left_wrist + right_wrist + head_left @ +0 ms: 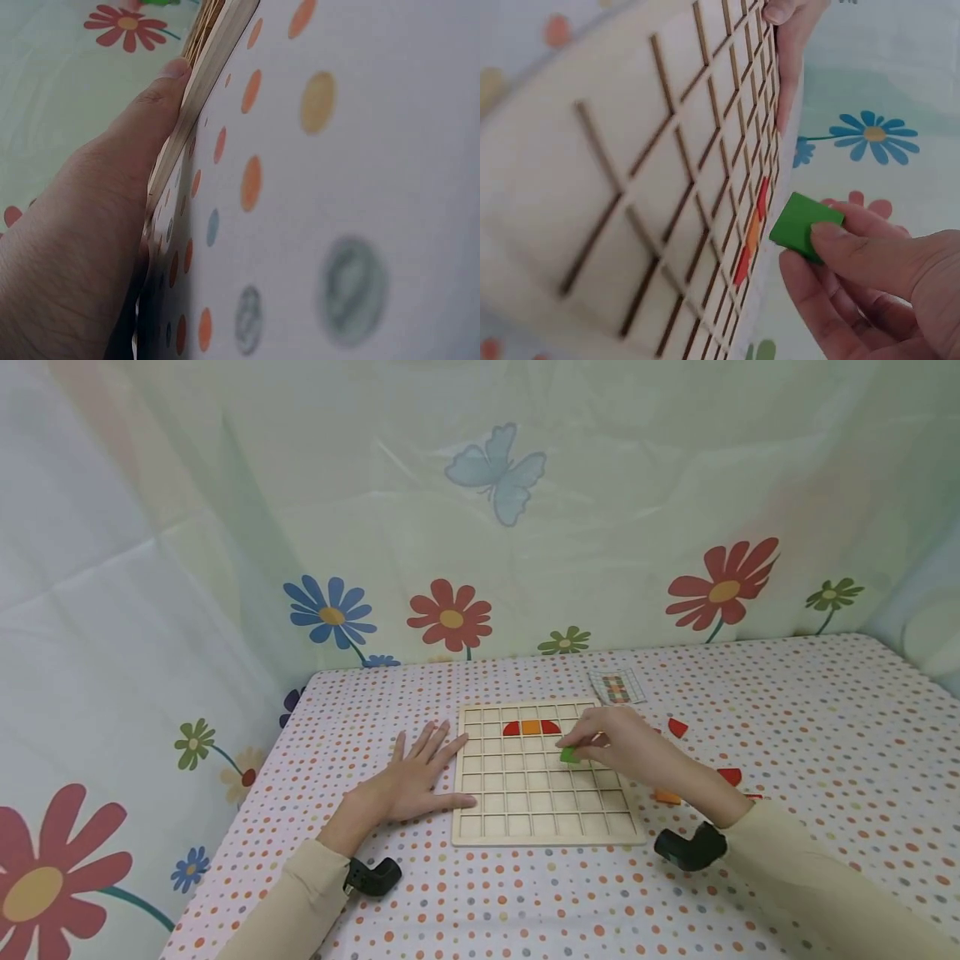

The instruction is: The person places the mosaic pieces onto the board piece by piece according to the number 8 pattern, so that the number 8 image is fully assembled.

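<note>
A wooden grid board (525, 827) with square cells lies on the table. In one of its upper rows sit an orange square tile (531, 727) and, on either side of it, a red rounded tile (512, 729) and another red rounded tile (551, 727). My right hand (618, 743) pinches a green square tile (802, 221) between thumb and fingers, just above the board's right part. At the board's left edge, my left hand (416, 781) rests with fingers spread. Its thumb (161, 97) touches the wooden rim in the left wrist view.
A small printed pattern card (617, 687) lies behind the board. Right of the board are loose pieces, among them a red tile (677, 727), another red tile (729, 776) and an orange tile (667, 797), partly behind my right forearm. A flowered curtain (600, 568) hangs behind the dotted tablecloth (510, 902).
</note>
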A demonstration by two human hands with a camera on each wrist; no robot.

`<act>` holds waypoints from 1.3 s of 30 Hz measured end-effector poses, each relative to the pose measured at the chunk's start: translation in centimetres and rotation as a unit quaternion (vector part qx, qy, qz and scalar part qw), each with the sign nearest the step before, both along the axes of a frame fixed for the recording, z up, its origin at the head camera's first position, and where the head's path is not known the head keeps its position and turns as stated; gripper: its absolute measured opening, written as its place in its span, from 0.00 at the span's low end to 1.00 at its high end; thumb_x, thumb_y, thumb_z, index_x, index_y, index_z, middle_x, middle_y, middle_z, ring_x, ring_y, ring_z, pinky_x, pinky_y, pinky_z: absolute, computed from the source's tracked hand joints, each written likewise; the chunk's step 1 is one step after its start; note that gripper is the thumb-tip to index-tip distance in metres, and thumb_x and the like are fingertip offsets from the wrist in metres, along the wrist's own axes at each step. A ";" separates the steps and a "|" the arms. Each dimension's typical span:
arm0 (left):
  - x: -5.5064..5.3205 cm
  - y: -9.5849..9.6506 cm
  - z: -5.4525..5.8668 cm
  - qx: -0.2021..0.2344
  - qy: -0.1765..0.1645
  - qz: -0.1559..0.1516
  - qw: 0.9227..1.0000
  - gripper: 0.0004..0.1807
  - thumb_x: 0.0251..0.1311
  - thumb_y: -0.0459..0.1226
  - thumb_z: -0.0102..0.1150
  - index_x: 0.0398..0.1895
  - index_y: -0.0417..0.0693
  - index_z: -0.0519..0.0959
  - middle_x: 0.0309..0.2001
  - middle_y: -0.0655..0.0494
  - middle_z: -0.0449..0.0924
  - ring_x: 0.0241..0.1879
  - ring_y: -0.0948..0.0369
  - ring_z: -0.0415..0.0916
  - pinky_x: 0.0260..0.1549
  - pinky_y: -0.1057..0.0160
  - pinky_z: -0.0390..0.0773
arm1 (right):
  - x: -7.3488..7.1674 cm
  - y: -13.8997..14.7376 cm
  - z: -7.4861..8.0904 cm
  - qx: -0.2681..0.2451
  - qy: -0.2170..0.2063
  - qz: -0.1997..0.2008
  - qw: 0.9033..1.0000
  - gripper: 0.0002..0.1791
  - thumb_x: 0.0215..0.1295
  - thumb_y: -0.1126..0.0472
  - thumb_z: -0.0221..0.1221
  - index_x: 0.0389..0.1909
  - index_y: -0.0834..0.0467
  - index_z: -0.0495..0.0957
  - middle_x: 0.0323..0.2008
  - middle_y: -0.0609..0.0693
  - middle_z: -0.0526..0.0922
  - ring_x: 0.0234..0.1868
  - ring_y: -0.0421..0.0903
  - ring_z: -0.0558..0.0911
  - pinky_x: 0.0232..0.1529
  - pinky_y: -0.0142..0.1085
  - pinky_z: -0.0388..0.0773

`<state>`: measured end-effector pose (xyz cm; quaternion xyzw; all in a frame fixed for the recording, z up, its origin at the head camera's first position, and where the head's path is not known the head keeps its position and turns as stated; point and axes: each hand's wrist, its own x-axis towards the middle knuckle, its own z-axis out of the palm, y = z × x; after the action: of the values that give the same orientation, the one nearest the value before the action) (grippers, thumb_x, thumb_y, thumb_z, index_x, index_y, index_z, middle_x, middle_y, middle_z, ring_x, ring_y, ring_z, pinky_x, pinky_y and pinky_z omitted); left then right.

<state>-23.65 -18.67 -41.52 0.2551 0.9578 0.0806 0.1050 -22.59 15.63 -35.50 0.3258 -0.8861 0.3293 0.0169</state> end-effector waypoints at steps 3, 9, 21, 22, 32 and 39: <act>-0.2 0.1 0.1 -0.004 0.008 -0.003 1.000 0.54 0.67 0.73 0.47 0.87 0.62 0.41 0.86 0.50 0.30 0.84 0.50 0.24 0.75 0.31 0.28 | -1.2 -1.6 0.2 -0.015 0.009 0.016 1.000 0.10 0.61 0.75 0.71 0.42 0.64 0.91 0.35 0.47 0.87 0.37 0.44 0.85 0.41 0.37 0.86; 0.0 0.2 0.3 0.006 0.005 -0.002 1.000 0.54 0.68 0.72 0.48 0.87 0.61 0.43 0.86 0.49 0.32 0.84 0.48 0.25 0.75 0.30 0.30 | -3.6 -4.2 -1.0 -0.025 0.006 0.025 0.999 0.09 0.62 0.75 0.70 0.42 0.64 0.90 0.37 0.51 0.89 0.38 0.46 0.85 0.40 0.36 0.84; 0.0 0.0 -0.1 0.005 -0.004 0.002 1.000 0.56 0.65 0.75 0.45 0.87 0.62 0.40 0.86 0.51 0.29 0.84 0.50 0.24 0.75 0.32 0.27 | -5.0 -7.0 -2.4 0.002 -0.043 0.020 0.999 0.08 0.65 0.74 0.69 0.42 0.63 0.91 0.35 0.50 0.85 0.39 0.46 0.83 0.41 0.38 0.82; 0.0 0.0 -0.1 0.003 -0.004 0.003 1.000 0.56 0.65 0.75 0.45 0.87 0.62 0.40 0.86 0.51 0.29 0.84 0.50 0.23 0.75 0.32 0.27 | -5.0 -7.1 -2.4 0.007 -0.045 0.018 0.999 0.08 0.65 0.74 0.69 0.42 0.63 0.91 0.35 0.50 0.84 0.39 0.46 0.82 0.40 0.38 0.82; 0.1 0.0 0.1 0.005 0.001 0.009 1.000 0.53 0.67 0.73 0.48 0.87 0.62 0.43 0.86 0.51 0.32 0.84 0.49 0.25 0.75 0.31 0.29 | -5.1 -8.8 -1.8 0.060 -0.053 -0.005 0.997 0.10 0.65 0.79 0.65 0.44 0.69 0.89 0.42 0.60 0.90 0.47 0.55 0.88 0.45 0.40 0.86; 0.1 0.2 0.0 0.011 -0.001 0.005 1.000 0.53 0.68 0.73 0.48 0.87 0.63 0.43 0.86 0.51 0.32 0.84 0.49 0.25 0.75 0.32 0.29 | -4.6 -9.8 -1.3 0.149 -0.057 -0.033 0.987 0.10 0.68 0.77 0.63 0.46 0.68 0.89 0.50 0.62 0.87 0.57 0.59 0.84 0.54 0.43 0.85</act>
<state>-23.55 -18.51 -41.51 0.2517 0.9580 0.0914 0.1025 -27.17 5.87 -36.78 0.2757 -0.9352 0.2104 -0.0712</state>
